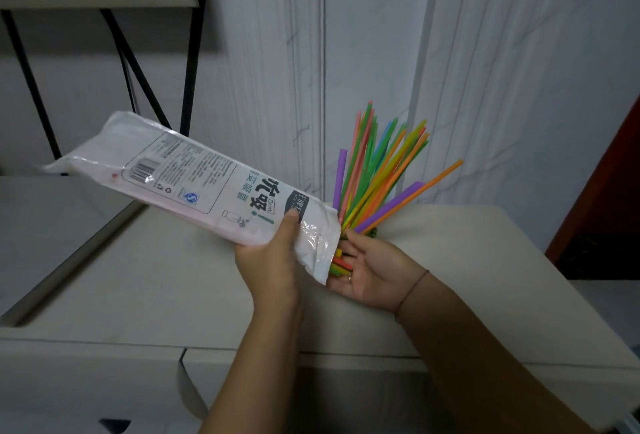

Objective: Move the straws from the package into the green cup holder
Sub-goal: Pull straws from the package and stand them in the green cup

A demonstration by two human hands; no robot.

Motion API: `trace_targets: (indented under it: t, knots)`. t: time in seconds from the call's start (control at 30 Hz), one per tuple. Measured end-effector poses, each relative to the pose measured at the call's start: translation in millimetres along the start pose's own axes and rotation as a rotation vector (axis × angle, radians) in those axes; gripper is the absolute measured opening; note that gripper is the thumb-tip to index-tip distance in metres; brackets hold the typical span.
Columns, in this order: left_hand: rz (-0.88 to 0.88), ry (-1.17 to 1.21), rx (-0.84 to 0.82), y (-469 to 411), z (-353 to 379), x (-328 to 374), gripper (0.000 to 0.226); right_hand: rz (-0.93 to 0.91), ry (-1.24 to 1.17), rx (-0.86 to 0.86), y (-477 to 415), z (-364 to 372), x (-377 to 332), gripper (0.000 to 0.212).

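My left hand (273, 253) grips a white printed plastic package (180, 177) near its open end and tilts it, mouth down to the right. A few coloured straw ends (341, 265) poke out of the mouth onto the fingers of my right hand (374, 274), which lies palm up beneath the opening. Behind it, several coloured straws (381, 170) stand fanned out in the green cup holder (372, 233). Only a small green sliver of the holder shows; the package and my right hand hide the rest.
Everything is above a beige cabinet top (173, 295) against a white marbled wall. A black metal stand (145, 80) with a framed dark panel is at the back left. A dark red edge (609, 163) borders the right side.
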State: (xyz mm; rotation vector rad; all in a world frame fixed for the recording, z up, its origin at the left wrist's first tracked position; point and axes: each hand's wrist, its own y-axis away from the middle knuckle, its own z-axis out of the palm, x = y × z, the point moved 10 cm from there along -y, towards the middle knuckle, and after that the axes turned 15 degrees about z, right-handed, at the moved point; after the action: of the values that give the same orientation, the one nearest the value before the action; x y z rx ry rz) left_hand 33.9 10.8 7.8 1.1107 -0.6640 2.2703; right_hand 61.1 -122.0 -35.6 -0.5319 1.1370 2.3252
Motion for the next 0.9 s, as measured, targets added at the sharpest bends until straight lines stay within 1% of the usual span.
trace_targets:
  t: [0.1,0.23,0.3,0.4,0.47,0.53,0.6,0.7,0.73,0.83,0.9]
  knots:
    - [-0.014,0.01,0.008,-1,-1,-3,0.038,0.003,-0.004,0.018,4,-1,-1,0.036]
    - [-0.088,0.051,0.063,-3,-7,-15,0.041,-0.018,0.158,0.152,4,-12,-6,0.034]
    - [-0.147,0.093,0.112,-2,-12,-23,0.04,-0.114,0.2,0.191,5,-13,-16,0.027]
    - [-0.254,0.159,0.163,1,-15,-37,0.037,-0.288,0.276,0.167,15,-5,-32,0.01]
    - [-0.325,0.194,0.167,3,-15,-46,0.039,-0.389,0.361,0.21,24,-4,-41,0.008]
    - [-0.383,0.217,0.134,5,-10,-53,0.045,-0.478,0.425,0.274,31,-6,-49,0.012]
    - [-0.429,0.248,0.098,7,-4,-57,0.046,-0.547,0.433,0.299,38,-6,-56,0.014]
    - [-0.477,0.292,0.117,7,-4,-58,0.044,-0.639,0.408,0.323,49,-8,-67,0.002]
    - [-0.482,0.313,0.128,5,-5,-58,0.044,-0.664,0.389,0.325,53,-10,-70,0.001]
    - [-0.461,0.372,0.15,-3,-10,-54,0.049,-0.696,0.326,0.312,66,-18,-81,0.003]
    - [-0.441,0.376,0.171,-8,-13,-52,0.047,-0.689,0.278,0.298,71,-25,-85,0.004]
